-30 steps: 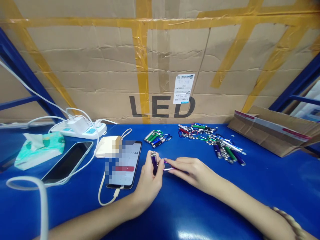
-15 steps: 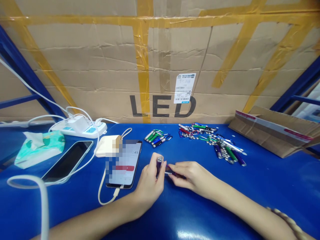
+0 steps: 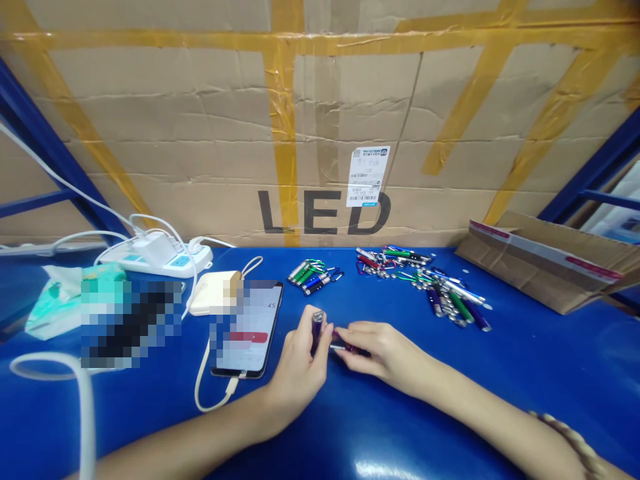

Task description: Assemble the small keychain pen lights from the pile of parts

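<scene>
My left hand (image 3: pixel 299 363) is closed around a small purple keychain flashlight (image 3: pixel 317 328), held upright just above the blue table (image 3: pixel 525 373). My right hand (image 3: pixel 381 348) pinches a small metal clip or ring (image 3: pixel 339 344) at the flashlight's lower end, fingers pressed together. A small group of finished-looking flashlights (image 3: pixel 315 275) lies beyond my hands. A larger loose pile of coloured flashlights and clips (image 3: pixel 430 283) lies to the right of it.
A phone (image 3: pixel 249 327) on a white cable lies left of my left hand, beside a cream power bank (image 3: pixel 215 292). Further left are a power strip (image 3: pixel 160 257), a tissue pack (image 3: pixel 55 297) and a blurred-out item. A cardboard wall stands behind; a flat cardboard box (image 3: pixel 545 263) lies right.
My hands have come together: the right hand slid left to the flashlight's base and closed on the clip. The flashlight dropped slightly and tilted more upright in my left hand.
</scene>
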Motion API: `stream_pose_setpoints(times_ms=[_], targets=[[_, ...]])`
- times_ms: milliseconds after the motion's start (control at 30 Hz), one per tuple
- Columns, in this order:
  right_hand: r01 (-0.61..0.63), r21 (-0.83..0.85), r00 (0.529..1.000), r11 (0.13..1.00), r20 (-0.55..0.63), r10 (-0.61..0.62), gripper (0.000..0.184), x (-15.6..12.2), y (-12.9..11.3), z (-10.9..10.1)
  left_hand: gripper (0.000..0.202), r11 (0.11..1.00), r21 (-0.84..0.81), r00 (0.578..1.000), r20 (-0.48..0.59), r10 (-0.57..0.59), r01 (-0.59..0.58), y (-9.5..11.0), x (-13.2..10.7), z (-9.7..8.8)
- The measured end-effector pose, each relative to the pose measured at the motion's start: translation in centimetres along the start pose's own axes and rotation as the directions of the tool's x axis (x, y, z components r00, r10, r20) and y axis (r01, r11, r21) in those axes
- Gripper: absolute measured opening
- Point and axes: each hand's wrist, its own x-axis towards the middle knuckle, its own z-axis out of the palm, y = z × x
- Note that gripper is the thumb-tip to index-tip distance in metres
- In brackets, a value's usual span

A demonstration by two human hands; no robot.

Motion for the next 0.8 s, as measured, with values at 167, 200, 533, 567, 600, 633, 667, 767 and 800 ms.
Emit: stream_pose_setpoints(times_ms=[167, 200, 533, 567, 600, 633, 667, 767, 800], targets=[[0.008, 0.041, 0.997, 0.999, -0.079, -0.005, 0.033, 0.0, 0.0, 0.6, 0.016, 1.000, 0.009, 1.000, -0.009, 0.001, -0.001, 0.2, -0.2, 0.0], [0.004, 0.052, 0.995, 0.999, -0.095, 0.001, 0.033, 0.0, 0.0, 0.7, 0.016, 1.000, 0.010, 1.000, -0.013, 0.000, 0.000, 0.2, -0.2, 0.0], [-0.016, 0.114, 0.976, 0.993, -0.215, 0.041, 0.034, 0.1, -0.2, 0.7, 0.012, 1.000, 0.004, 1.000, 0.015, -0.010, 0.010, -0.1, -0.9, 0.0], [-0.016, 0.108, 0.971, 0.994, -0.235, 0.042, 0.032, 0.1, -0.1, 0.6, 0.013, 1.000, 0.008, 1.000, 0.030, -0.006, 0.006, 0.1, -1.0, -0.2], [-0.022, 0.099, 0.963, 0.995, -0.264, 0.047, 0.031, 0.1, 0.0, 0.4, 0.014, 1.000, 0.018, 0.999, 0.050, -0.003, 0.002, 0.2, -1.1, -0.3], [-0.032, 0.086, 0.952, 0.996, -0.301, 0.057, 0.030, 0.1, 0.1, 0.1, 0.016, 0.999, 0.038, 0.997, 0.072, -0.003, 0.001, 0.4, -1.2, -0.5], [-0.047, 0.069, 0.936, 0.997, -0.346, 0.068, 0.030, 0.1, 0.2, -0.1, 0.019, 0.998, 0.070, 0.995, 0.096, -0.011, 0.005, 0.6, -1.2, -0.6], [-0.088, 0.009, 0.877, 0.996, -0.474, 0.082, 0.028, 0.0, 0.2, -0.8, 0.019, 0.971, 0.237, 0.986, 0.152, -0.074, 0.037, 0.9, -0.9, -0.6], [-0.092, -0.006, 0.865, 0.996, -0.497, 0.077, 0.027, 0.0, 0.1, -0.9, 0.017, 0.956, 0.289, 0.983, 0.159, -0.088, 0.039, 0.9, -0.8, -0.5]])
